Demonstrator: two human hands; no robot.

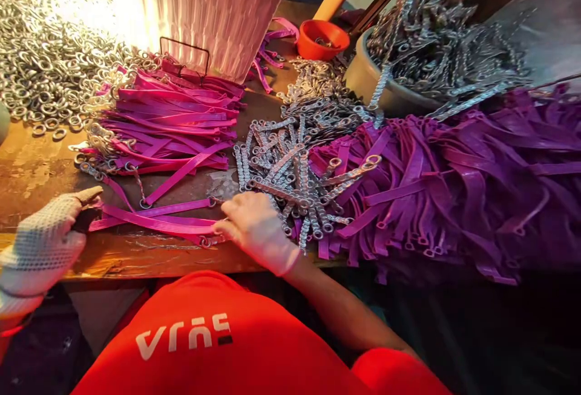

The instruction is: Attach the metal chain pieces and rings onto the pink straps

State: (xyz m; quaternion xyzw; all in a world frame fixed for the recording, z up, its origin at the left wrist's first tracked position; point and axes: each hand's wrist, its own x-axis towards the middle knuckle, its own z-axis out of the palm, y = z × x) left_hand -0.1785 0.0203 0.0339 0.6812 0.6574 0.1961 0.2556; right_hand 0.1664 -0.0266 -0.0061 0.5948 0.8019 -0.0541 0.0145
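My left hand [45,244], in a white knitted glove with a tan cover on one finger, is closed at the left end of a bright pink strap [158,223]. Something dark shows between its fingers; I cannot make out what. My right hand [256,225], in a thin pale glove, pinches the strap's right end, close to a small metal ring [204,241]. The strap runs almost straight between both hands, low over the front edge of the table. Just behind it lies another pink strap [181,206] with metal fittings.
A pile of pink straps [177,117] lies behind, beside many loose metal rings [45,56]. Braided metal links [281,159] are heaped right of centre. Purple straps [445,183] cover the right side. A bucket [363,62] of links, an orange bowl [313,47] and a ribbed translucent sheet [204,8] stand behind.
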